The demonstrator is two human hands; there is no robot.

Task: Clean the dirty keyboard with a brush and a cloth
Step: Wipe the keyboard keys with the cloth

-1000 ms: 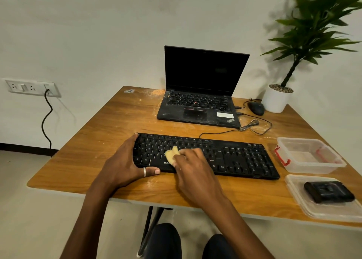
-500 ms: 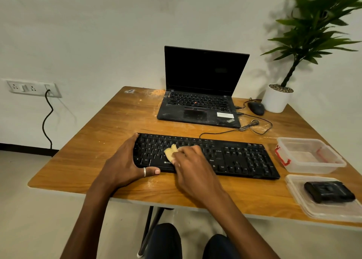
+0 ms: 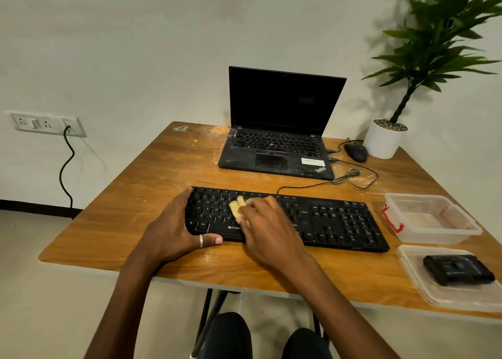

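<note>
My left grip (image 3: 173, 231) is wrapped round the left end of the black keyboard (image 3: 326, 220), fingers curled over its far edge and the ringed thumb (image 3: 210, 241) lying along its near edge. My right grip (image 3: 269, 228) rests on the keys just right of that, its fingers closed on a small folded yellow cloth (image 3: 237, 207) that pokes out past my fingertips and touches the letter keys in the keyboard's left half; the grip is a little blurred, so I cannot tell exactly how each finger lies. The keyboard sits flat across the near middle of the wooden tabletop (image 3: 163, 173), which has pale dust around it. Behind the keyboard stands an open ThinkPad laptop (image 3: 277, 146) with a dark screen and dusty deck, and to its right are a black mouse (image 3: 355, 152) and a white plant pot (image 3: 384, 141). A thin cable (image 3: 353, 175) loops between laptop and keyboard. At the right edge, a clear plastic box with red clasps (image 3: 432, 221) stands just beside the keyboard's end, and nearer me a clear lid (image 3: 448, 296) carries a black block-shaped object (image 3: 459, 271).
</note>
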